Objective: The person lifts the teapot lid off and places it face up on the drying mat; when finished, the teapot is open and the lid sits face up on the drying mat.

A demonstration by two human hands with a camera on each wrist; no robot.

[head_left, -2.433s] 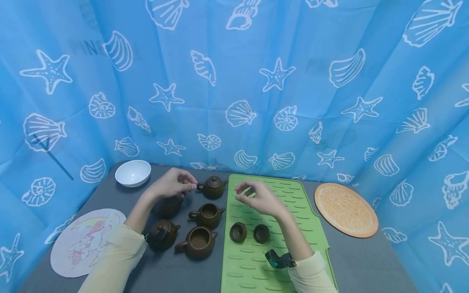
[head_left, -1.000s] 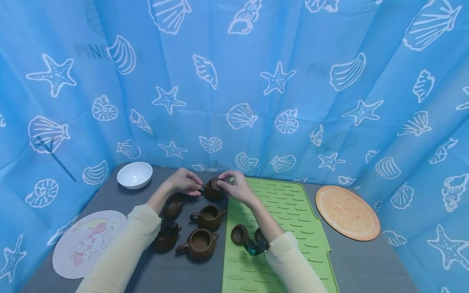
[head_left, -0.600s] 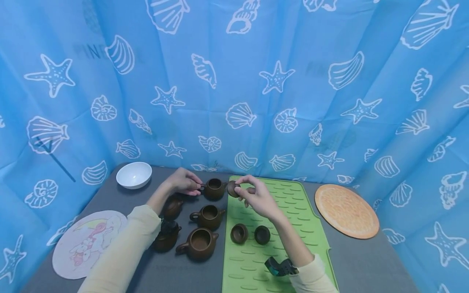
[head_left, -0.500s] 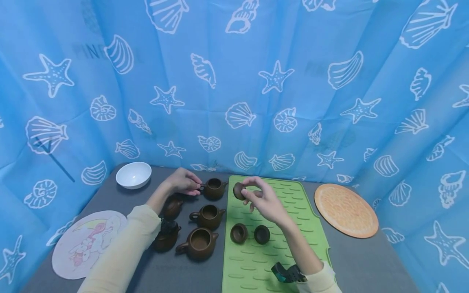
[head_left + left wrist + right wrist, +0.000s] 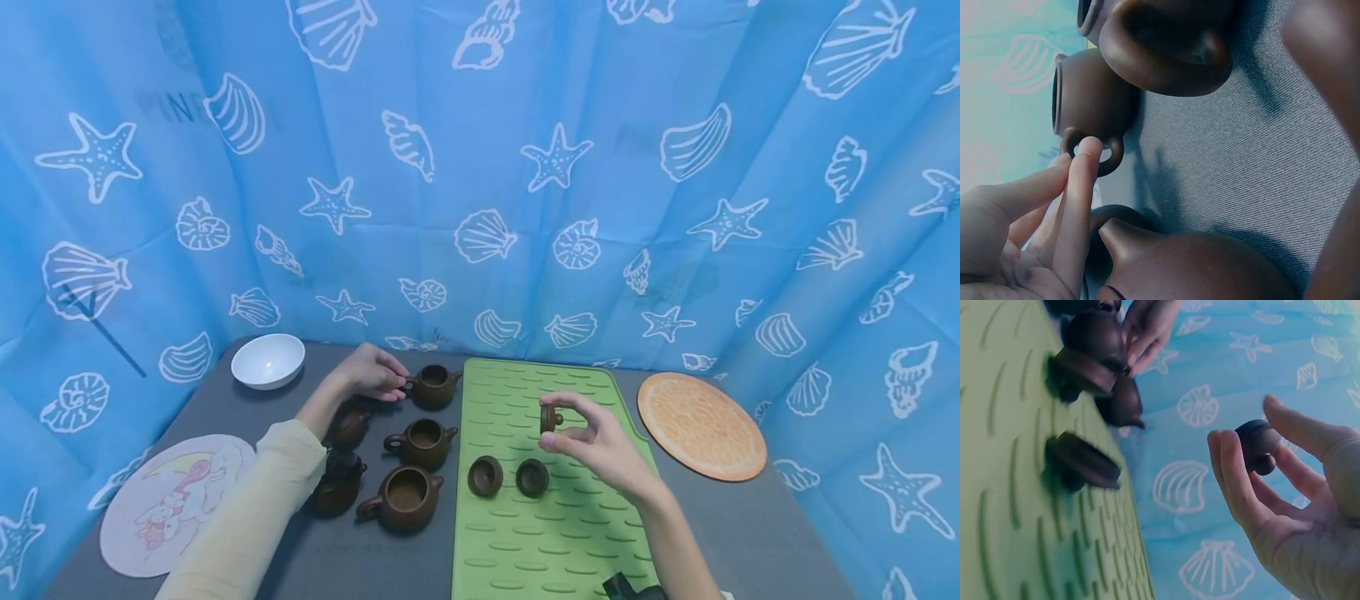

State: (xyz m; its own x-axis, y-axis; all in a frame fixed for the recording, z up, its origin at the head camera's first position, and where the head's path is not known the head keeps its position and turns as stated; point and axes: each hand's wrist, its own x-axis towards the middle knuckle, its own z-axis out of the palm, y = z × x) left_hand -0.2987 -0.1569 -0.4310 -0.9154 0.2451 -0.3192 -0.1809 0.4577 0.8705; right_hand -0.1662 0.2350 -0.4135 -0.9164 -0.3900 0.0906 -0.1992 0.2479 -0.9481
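My left hand (image 5: 371, 375) pinches the handle of the farthest small brown teapot (image 5: 433, 393); in the left wrist view, fingertips meet at that handle (image 5: 1109, 164). This teapot's mouth is uncovered. Over the green mat, my right hand (image 5: 603, 446) holds a brown teapot lid (image 5: 550, 419) between thumb and fingers, turned on its side with its knob toward the palm. Below it, a left lid (image 5: 485, 477) and a right lid (image 5: 532, 478) lie knob-down on the mat. Nearer than the gripped pot stand a middle lidless teapot (image 5: 423, 443) and a front lidless teapot (image 5: 407, 500).
Two more teapots, a rear one (image 5: 350, 427) and a front one (image 5: 336, 492), stand partly hidden by my left forearm. A white bowl (image 5: 268, 362) and a round pink placemat (image 5: 171, 504) lie left. Right of the green mat (image 5: 540, 546) is an orange-slice placemat (image 5: 702, 427).
My right hand reached the far teapot, lifted off its lid and carried it rightward and nearer over the green mat, turning it sideways. The left hand moved slightly onto the handle and stayed there.
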